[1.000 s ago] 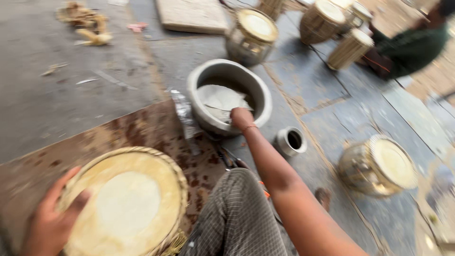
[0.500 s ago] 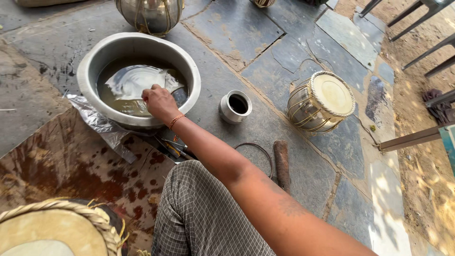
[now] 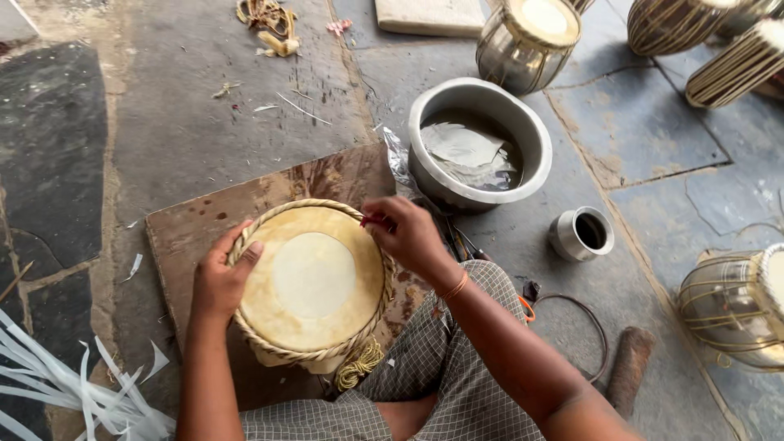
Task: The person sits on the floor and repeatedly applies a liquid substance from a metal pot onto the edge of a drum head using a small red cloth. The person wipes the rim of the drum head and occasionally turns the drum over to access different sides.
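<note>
A round drum head [image 3: 313,278] with a tan skin and a braided straw rim lies on a stained wooden board [image 3: 253,208] in front of me. My left hand [image 3: 219,278] grips its left rim, thumb on the skin. My right hand [image 3: 408,233] rests on the upper right rim, fingers pinched on a small red thing. A metal basin [image 3: 478,143] of murky water with soaked skin pieces stands just beyond my right hand.
A small metal cup [image 3: 581,233] sits right of the basin. Several drum shells stand at the back [image 3: 527,37] and at the right edge [image 3: 735,306]. White strips [image 3: 65,384] lie at lower left. A wooden handle [image 3: 629,367] and a wire loop lie by my knee.
My right hand has left the water basin and come back to the drum head's rim. The view has swung left, bringing the drum head and my left hand into the centre.
</note>
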